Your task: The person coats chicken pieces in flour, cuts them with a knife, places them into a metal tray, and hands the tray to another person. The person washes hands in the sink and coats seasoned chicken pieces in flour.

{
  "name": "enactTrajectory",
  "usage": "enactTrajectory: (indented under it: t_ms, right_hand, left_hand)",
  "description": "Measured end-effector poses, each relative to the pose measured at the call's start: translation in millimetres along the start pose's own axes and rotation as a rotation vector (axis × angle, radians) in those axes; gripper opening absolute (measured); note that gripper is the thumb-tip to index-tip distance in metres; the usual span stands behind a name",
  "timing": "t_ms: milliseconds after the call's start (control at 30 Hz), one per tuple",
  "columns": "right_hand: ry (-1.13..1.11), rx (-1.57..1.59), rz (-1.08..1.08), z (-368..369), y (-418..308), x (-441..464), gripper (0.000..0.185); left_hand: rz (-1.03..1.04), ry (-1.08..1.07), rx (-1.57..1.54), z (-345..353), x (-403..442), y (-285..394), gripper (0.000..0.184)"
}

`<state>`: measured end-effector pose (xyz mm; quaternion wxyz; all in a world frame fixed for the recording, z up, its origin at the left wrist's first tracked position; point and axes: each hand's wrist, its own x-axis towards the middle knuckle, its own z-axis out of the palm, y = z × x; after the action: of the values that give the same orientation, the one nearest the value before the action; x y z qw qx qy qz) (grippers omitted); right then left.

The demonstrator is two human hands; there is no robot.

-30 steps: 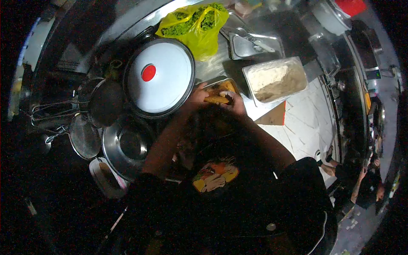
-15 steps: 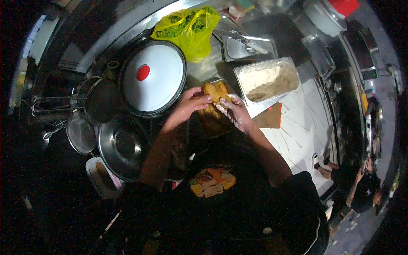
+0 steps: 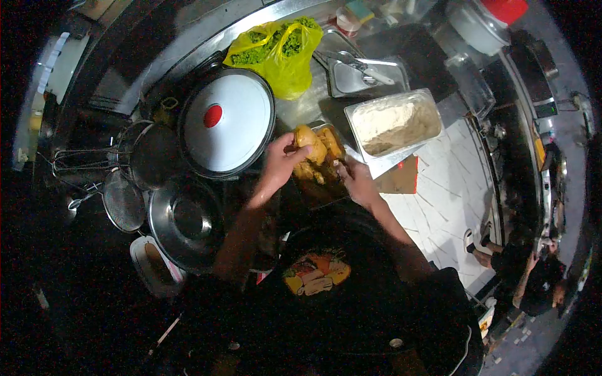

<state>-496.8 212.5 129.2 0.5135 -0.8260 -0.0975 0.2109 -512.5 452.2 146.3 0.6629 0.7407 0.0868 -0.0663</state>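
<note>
Between the thumb and fingers of my left hand (image 3: 281, 164) is a yellow-orange piece of marinated chicken (image 3: 308, 145), lifted over a metal pan (image 3: 323, 199). More coated chicken (image 3: 330, 141) lies in that pan below. My right hand (image 3: 359, 183), with pale flour on its fingertips, is at the pan's right side. Its fingers are bent together, and what they hold, if anything, is hidden. A rectangular metal container of flour (image 3: 394, 122) stands just beyond my right hand.
A large round pot with a white lid (image 3: 229, 125) stands at left, near wire strainers (image 3: 123, 199) and a steel bowl (image 3: 187, 219). Behind are a yellow bag of lettuce (image 3: 282, 59) and a tray with utensils (image 3: 367, 78). Another person (image 3: 533, 269) is at far right.
My right hand has let go of the chicken piece and moved down and right to the pan's side. The left hand keeps the piece, now slightly further left.
</note>
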Motion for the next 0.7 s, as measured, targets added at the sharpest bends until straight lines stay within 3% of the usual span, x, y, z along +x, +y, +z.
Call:
enactTrajectory:
  t_ms: [33,167,233,267,367,400,633,700]
  right_hand:
    - [0.008,-0.186,-0.102,-10,-18,-1,0.047]
    - [0.047,-0.314,-0.424,-33,-75,9,0.048]
    - [-0.050,-0.294,-0.540,-49,-87,21,0.051]
    - [0.039,-0.340,-0.666,-45,-67,30,0.050]
    - [-0.242,-0.223,-0.380,-61,-97,29,0.045]
    - [-0.206,-0.156,-0.451,-61,-98,27,0.040]
    - [-0.223,-0.060,-0.117,-60,-101,14,0.038]
    - [-0.235,0.106,-0.164,-49,-73,20,0.038]
  left_hand:
    - [0.061,0.020,0.134,2,-5,18,0.033]
    - [0.460,-0.020,0.747,8,-21,75,0.034]
    - [0.483,-0.086,0.738,12,-22,82,0.033]
    - [0.516,-0.089,0.750,12,-20,83,0.033]
    - [0.477,-0.099,0.668,10,-17,90,0.036]
    - [0.440,-0.100,0.620,8,-17,93,0.037]
    - [0.208,-0.017,0.132,9,-17,71,0.049]
    - [0.185,-0.007,0.090,13,-20,64,0.051]
